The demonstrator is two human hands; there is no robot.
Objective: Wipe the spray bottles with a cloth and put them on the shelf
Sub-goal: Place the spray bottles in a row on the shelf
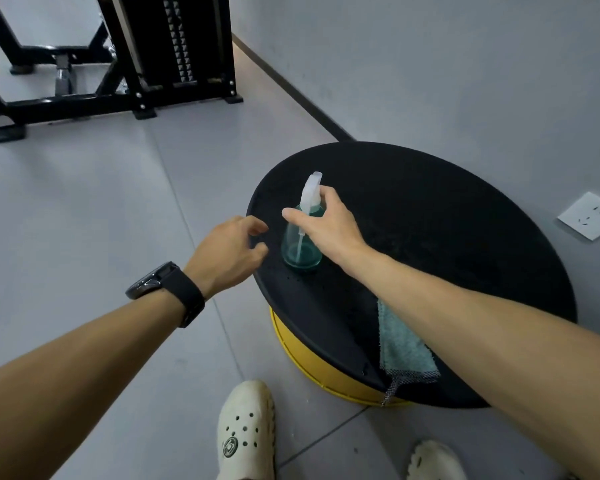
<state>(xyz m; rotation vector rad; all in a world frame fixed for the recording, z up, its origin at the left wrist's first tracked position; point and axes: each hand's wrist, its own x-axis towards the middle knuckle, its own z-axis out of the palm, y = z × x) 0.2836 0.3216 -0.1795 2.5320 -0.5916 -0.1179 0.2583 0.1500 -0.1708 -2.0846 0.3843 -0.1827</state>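
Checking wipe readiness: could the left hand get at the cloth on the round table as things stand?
Probably not directly: the cloth lies at the table's near edge, beyond the right forearm, which crosses between it and the left hand.

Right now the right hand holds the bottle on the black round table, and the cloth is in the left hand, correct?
Not quite. The head view shows the cloth lying on the table under the right forearm; the left hand is empty. The right hand does hold the bottle.

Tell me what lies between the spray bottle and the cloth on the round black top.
Only the right forearm crosses above bare black top between spray bottle and cloth, in the head view.
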